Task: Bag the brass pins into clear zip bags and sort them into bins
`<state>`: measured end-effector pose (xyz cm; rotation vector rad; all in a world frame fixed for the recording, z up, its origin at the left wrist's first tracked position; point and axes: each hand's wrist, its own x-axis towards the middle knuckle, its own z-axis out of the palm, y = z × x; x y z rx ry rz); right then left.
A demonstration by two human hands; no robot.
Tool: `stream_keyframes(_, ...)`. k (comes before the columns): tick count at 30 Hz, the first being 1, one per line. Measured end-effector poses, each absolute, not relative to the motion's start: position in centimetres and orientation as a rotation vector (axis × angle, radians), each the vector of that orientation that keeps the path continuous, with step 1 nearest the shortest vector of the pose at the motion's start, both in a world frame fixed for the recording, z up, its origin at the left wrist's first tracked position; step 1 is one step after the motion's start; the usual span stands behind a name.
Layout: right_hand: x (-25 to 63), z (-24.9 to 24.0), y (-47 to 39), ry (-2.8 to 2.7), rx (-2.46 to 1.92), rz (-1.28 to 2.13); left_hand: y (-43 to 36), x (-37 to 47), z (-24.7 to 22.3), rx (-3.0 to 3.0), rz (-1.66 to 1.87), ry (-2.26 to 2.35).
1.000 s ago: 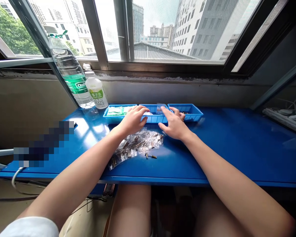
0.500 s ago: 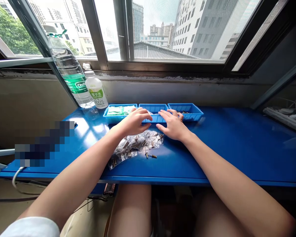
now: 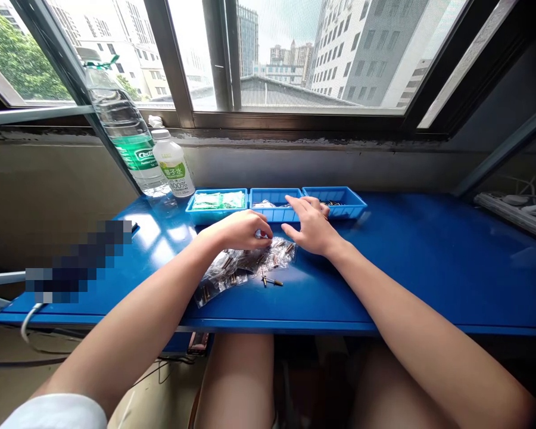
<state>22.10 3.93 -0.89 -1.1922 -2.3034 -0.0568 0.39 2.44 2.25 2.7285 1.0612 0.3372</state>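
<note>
Partly hidden: middle bin, behind right hand.

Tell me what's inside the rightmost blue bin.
The rightmost blue bin holds small dark pieces, too small to identify. The right hand covers its near left corner, so whatever lies there is hidden.

- Left arm: extends forward and inward from the lower left.
- Left wrist: slightly bent, back of the hand facing up.
- Left hand: fingers curled down and inward near the thumb; fingertip contact is unclear.
- Right arm: extends forward and inward from the lower right.
- Right wrist: nearly in line with the forearm.
- Right hand: palm down, fingers spread, thumb pointing toward the left hand.
- Hands: near each other, not touching.
</note>
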Motion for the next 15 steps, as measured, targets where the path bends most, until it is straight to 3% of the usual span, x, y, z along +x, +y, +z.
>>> stream_keyframes(4, 21.9, -0.5, 3.5, -2.286, -0.929, -0.042, 2.5, 0.4, 2.1, 2.718, 0.344, 1.040)
stream_keyframes(7, 21.7, -0.3, 3.1, -2.434, -0.802, 0.159, 2.6, 0.4, 2.0, 2.712, 0.343, 1.016)
stream_keyframes(10, 21.5, -0.3, 2.8, -2.602, -0.795, 0.339, 2.6, 0.4, 1.9, 2.718, 0.330, 1.011)
stream_keyframes(15, 21.3, -0.2, 2.6, -2.658, -0.896, 0.354, 2.6, 0.5, 1.7, 2.756, 0.343, 1.015)
